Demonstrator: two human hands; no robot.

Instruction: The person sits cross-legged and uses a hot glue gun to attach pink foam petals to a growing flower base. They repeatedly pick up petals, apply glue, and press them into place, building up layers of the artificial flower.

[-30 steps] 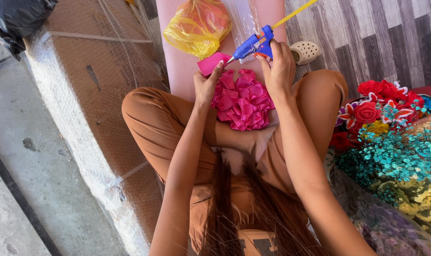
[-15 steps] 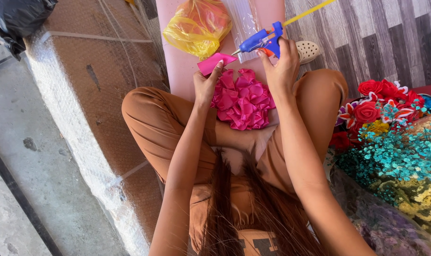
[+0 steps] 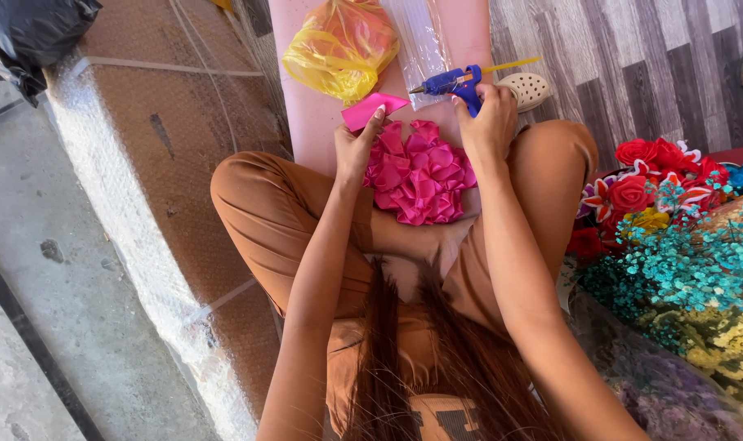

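Centrally, the right hand (image 3: 487,124) grips a blue glue gun (image 3: 453,81), fingers wrapped round its handle, nozzle pointing toward the left hand (image 3: 353,147). That hand pinches a folded pink ribbon piece (image 3: 371,109) between fingertips, just above a pink ribbon flower (image 3: 420,173) resting on the lap (legs crossed). A yellow plastic bag (image 3: 339,47) lies on the pink board (image 3: 306,114); bouquets (image 3: 673,245) stand at the right.

Pink board (image 3: 310,122) under yellow bag (image 3: 339,49)

Bright daylight, hard shadows lower left; sharp focus, slight glare on plastic, mild edge distortion
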